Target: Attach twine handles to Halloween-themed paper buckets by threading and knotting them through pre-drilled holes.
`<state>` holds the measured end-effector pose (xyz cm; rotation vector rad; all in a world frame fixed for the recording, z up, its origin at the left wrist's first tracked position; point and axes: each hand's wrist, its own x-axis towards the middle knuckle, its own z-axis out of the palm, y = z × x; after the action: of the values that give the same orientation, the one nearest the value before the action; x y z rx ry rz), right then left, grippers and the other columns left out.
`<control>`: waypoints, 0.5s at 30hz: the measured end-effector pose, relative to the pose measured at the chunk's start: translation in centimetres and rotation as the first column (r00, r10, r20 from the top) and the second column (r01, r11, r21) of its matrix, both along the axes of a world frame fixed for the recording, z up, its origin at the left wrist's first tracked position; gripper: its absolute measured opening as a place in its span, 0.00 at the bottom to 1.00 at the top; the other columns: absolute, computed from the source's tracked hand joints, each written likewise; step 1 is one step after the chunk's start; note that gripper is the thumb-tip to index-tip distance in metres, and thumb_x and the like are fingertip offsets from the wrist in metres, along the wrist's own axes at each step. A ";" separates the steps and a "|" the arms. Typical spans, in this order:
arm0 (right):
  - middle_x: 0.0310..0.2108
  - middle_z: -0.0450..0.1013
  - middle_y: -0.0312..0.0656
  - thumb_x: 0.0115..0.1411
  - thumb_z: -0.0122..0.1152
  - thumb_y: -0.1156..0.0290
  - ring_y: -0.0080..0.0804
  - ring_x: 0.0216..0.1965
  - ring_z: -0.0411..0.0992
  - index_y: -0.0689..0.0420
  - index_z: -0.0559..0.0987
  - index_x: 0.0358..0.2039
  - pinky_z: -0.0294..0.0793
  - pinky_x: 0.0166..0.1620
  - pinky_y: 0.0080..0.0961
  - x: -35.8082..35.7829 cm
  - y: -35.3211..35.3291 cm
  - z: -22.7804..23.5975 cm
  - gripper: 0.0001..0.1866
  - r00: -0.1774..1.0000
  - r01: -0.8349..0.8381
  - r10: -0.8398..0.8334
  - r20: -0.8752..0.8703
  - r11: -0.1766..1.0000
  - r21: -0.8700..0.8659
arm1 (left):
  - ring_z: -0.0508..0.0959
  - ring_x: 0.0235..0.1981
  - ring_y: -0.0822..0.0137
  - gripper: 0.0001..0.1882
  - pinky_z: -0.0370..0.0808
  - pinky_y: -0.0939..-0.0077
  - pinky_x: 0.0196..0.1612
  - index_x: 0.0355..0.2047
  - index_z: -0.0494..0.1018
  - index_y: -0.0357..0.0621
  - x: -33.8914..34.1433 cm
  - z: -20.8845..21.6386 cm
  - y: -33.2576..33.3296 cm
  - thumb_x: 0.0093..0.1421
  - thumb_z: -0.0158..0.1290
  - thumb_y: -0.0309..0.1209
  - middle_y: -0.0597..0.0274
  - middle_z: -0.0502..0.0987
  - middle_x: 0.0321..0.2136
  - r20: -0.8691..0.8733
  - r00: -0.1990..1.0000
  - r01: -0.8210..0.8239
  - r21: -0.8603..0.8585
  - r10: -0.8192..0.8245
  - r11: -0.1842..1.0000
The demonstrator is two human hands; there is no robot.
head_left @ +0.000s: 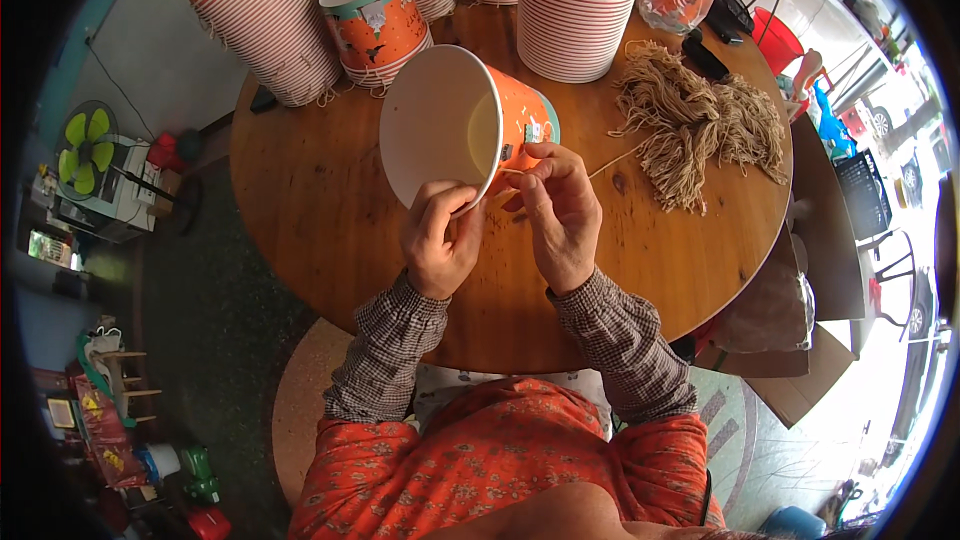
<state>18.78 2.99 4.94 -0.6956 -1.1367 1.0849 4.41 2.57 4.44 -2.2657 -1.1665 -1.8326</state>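
An orange paper bucket (425,125) lies tilted over the round wooden table, its white inside facing left and toward me. My left hand (440,240) is closed on the near part of its rim, thumb and fingers pinching the wall. Beside the bucket's orange outer wall, my right hand (562,215) pinches a thin tan cord (612,162) between thumb and fingers. A short bit of that cord shows at the wall near the rim. Where it meets the bucket is partly hidden by my fingers.
A heap of loose tan cords (700,130) lies at the right of the wooden table (330,210). Tall nested bucket stacks (580,10) line the far side, with a shorter stack (375,25) at far left. Cardboard boxes (815,370) stand right of the table.
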 end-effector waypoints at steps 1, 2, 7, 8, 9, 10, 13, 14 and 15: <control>0.49 0.63 0.43 0.62 0.53 0.80 0.21 0.38 0.72 0.64 0.68 0.39 0.77 0.38 0.18 0.0 0.0 0.0 0.05 1.000 0.002 -0.002 0.000 1.000 0.000 | 0.79 0.31 0.61 0.11 0.77 0.75 0.31 0.36 0.71 0.35 0.0 0.0 0.0 0.52 0.57 0.15 0.54 0.75 0.32 0.006 1.000 0.006 -0.008 -0.006 1.000; 0.49 0.63 0.43 0.62 0.52 0.80 0.21 0.39 0.72 0.63 0.68 0.38 0.77 0.38 0.18 0.0 0.0 0.0 0.05 1.000 0.009 -0.009 -0.017 1.000 0.008 | 0.79 0.31 0.61 0.11 0.77 0.75 0.31 0.36 0.71 0.35 0.1 0.0 0.0 0.52 0.57 0.15 0.54 0.75 0.32 0.006 1.000 0.008 -0.008 -0.008 1.000; 0.48 0.63 0.43 0.62 0.52 0.81 0.22 0.40 0.71 0.64 0.68 0.36 0.78 0.37 0.18 -0.3 0.1 -0.2 0.04 0.997 0.037 -0.035 -0.064 0.999 0.026 | 0.79 0.31 0.60 0.12 0.76 0.73 0.31 0.36 0.72 0.36 0.2 -0.1 -0.1 0.51 0.57 0.14 0.55 0.76 0.31 -0.002 1.000 0.001 0.002 -0.001 1.000; 0.49 0.64 0.42 0.62 0.52 0.80 0.21 0.38 0.73 0.63 0.69 0.38 0.77 0.36 0.16 -0.4 0.1 -0.4 0.04 0.998 0.067 -0.066 -0.020 0.996 0.057 | 0.79 0.31 0.60 0.12 0.76 0.73 0.31 0.36 0.72 0.36 0.2 -0.1 -0.1 0.51 0.57 0.14 0.55 0.76 0.31 -0.003 1.000 -0.001 0.001 0.001 1.000; 0.49 0.65 0.41 0.63 0.52 0.79 0.21 0.37 0.74 0.63 0.69 0.39 0.76 0.34 0.14 -0.3 0.1 -0.3 0.05 0.995 0.099 -0.101 0.025 0.991 0.090 | 0.79 0.31 0.60 0.12 0.76 0.73 0.31 0.36 0.72 0.36 0.3 -0.1 -0.1 0.51 0.57 0.14 0.55 0.76 0.31 -0.007 1.000 -0.003 0.007 0.003 1.000; 0.49 0.65 0.41 0.63 0.52 0.79 0.21 0.37 0.74 0.63 0.69 0.39 0.76 0.34 0.14 -0.3 0.0 -0.2 0.05 0.994 0.101 -0.103 0.025 0.991 0.091 | 0.79 0.31 0.60 0.12 0.76 0.72 0.31 0.36 0.72 0.36 0.4 -0.1 -0.1 0.50 0.57 0.14 0.55 0.76 0.31 -0.012 1.000 -0.005 0.014 0.005 1.000; 0.46 0.64 0.43 0.59 0.56 0.81 0.23 0.38 0.71 0.63 0.70 0.36 0.77 0.35 0.18 -0.3 -0.2 0.3 0.05 0.976 0.150 -0.166 0.140 0.982 0.116 | 0.78 0.31 0.59 0.13 0.76 0.72 0.31 0.36 0.72 0.36 0.4 -0.2 -0.1 0.50 0.57 0.14 0.55 0.75 0.31 -0.009 1.000 0.000 0.012 0.000 1.000; 0.44 0.65 0.43 0.58 0.58 0.81 0.24 0.36 0.72 0.63 0.71 0.35 0.77 0.34 0.18 -0.3 -0.2 0.3 0.06 0.956 0.189 -0.217 0.195 0.970 0.151 | 0.78 0.31 0.59 0.13 0.76 0.72 0.31 0.36 0.72 0.36 0.4 -0.1 -0.1 0.50 0.57 0.14 0.55 0.75 0.31 -0.009 1.000 0.000 0.013 0.000 1.000; 0.41 0.67 0.42 0.57 0.59 0.80 0.24 0.35 0.73 0.62 0.73 0.34 0.76 0.33 0.18 -0.4 -0.2 0.1 0.06 0.932 0.225 -0.267 0.246 0.956 0.187 | 0.78 0.30 0.59 0.13 0.76 0.72 0.31 0.37 0.72 0.36 0.4 -0.1 -0.2 0.50 0.57 0.14 0.55 0.75 0.31 -0.030 1.000 0.008 0.016 -0.007 1.000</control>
<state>18.41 2.80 5.03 -0.8551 -1.3104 0.6928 4.84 2.39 4.34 -2.2839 -1.1367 -1.7971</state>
